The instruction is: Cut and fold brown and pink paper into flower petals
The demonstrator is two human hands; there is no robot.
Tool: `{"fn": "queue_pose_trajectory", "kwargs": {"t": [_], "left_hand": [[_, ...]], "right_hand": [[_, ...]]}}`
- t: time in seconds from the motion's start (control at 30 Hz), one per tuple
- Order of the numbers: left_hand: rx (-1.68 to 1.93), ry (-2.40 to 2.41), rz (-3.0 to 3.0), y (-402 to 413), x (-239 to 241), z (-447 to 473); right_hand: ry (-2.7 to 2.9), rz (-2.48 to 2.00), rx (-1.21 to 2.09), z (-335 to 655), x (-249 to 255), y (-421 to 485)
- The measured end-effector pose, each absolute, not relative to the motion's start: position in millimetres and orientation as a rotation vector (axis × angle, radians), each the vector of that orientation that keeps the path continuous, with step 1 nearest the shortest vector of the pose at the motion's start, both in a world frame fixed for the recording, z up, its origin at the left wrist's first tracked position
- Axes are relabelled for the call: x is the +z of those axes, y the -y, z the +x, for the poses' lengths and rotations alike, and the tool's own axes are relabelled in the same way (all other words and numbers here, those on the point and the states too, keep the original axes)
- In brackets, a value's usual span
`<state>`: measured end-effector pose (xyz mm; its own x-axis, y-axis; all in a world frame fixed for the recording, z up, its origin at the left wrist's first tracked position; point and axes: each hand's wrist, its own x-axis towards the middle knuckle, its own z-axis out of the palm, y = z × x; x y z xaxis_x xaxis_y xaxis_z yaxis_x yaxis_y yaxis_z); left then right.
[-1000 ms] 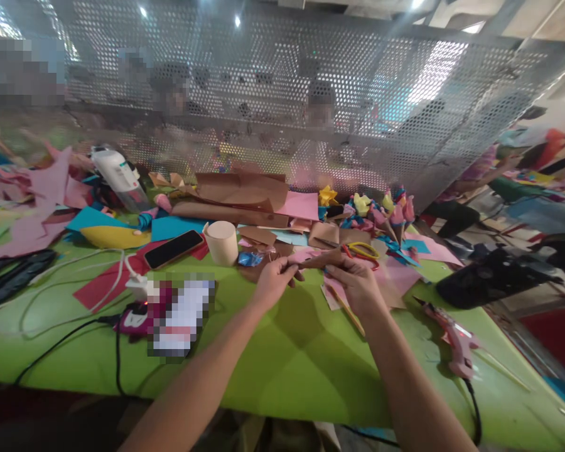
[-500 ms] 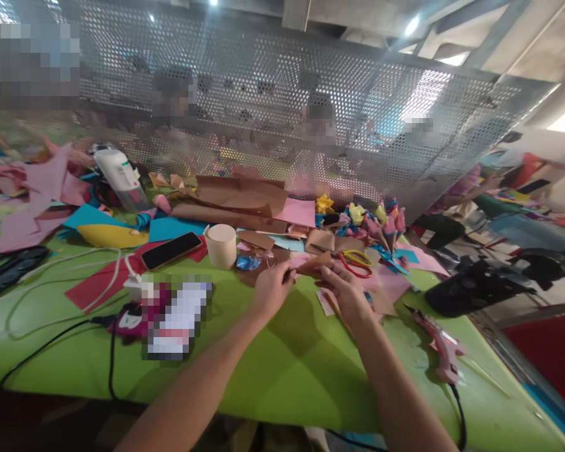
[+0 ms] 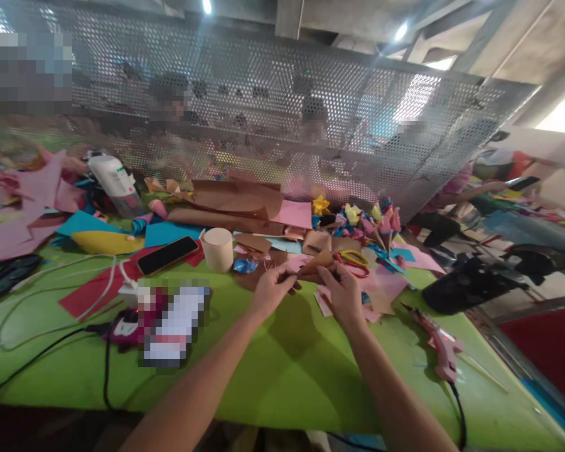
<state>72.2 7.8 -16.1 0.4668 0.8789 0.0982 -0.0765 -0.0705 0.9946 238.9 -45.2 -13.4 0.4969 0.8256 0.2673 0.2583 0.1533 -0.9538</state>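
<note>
Between my two hands, above the green table (image 3: 292, 376), is a small piece of brown paper (image 3: 316, 266), curled or folded. My left hand (image 3: 274, 287) pinches its left end with thumb and fingers. On its right end, my right hand (image 3: 343, 290) is closed, thumb toward me. Just behind the hands lie scissors with red and yellow handles (image 3: 356, 260), pink paper scraps (image 3: 388, 282) and a crinkled blue wrapper (image 3: 245, 265). Left of them stands a cream-coloured tape roll or cup (image 3: 218, 249).
A pink glue gun (image 3: 441, 348) lies at right, near a black container (image 3: 456, 285). Paper flowers (image 3: 367, 216) and brown sheets (image 3: 235, 201) line the back. At left are phones (image 3: 168, 255), cables, a power strip (image 3: 127, 326) and a white bottle (image 3: 115, 182). A perforated metal screen (image 3: 254, 113) stands behind.
Both hands keep hold of the brown paper, its position nearly the same; finger positions shift slightly. The whole view has moved a little, so table things appear slightly further left.
</note>
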Motion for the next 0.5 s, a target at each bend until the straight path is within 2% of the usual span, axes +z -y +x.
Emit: {"fn": "queue_pose_trajectory", "kwargs": {"t": [0.2,0.5], "left_hand": [[0.855,-0.668,1.252,-7.5,-12.4,72.7],[0.894,-0.686,1.190,-11.4,-17.9,73.1]], "right_hand": [[1.150,-1.437,0.391,237.1,-9.4,46.9],[1.147,-1.303,0.637,236.7,-14.5,46.0]]}}
